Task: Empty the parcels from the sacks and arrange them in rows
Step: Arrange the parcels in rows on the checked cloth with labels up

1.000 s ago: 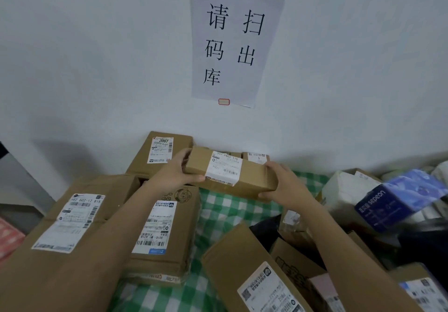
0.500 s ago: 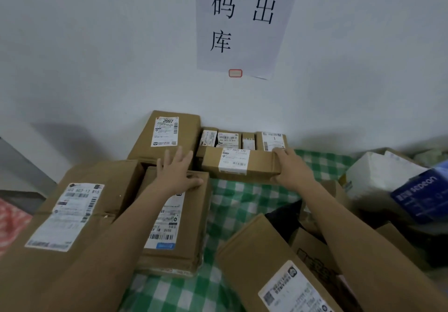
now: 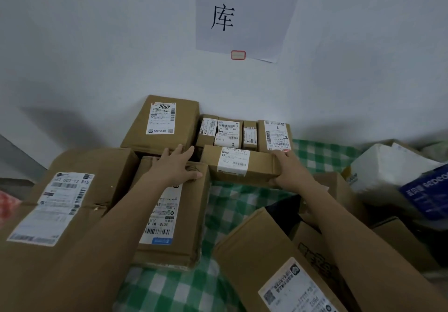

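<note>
Evidently the right hand (image 3: 291,173) curled its grip round the long parcel's (image 3: 238,165) end, squaring it vs the small boxes (image 3: 242,133) just beyond. Left hand (image 3: 174,166), fingers spread flat, steadied the labelled box (image 3: 169,214) beneath it.

Long box (image 3: 238,165) lies in front of four small boxes (image 3: 229,132) at wall; 2097 box (image 3: 161,124) left of them, checked cloth (image 3: 228,205) under.

Matt cardboard parcels (image 3: 238,165), paper labels (image 3: 234,162), checked cloth (image 3: 232,205)
</note>
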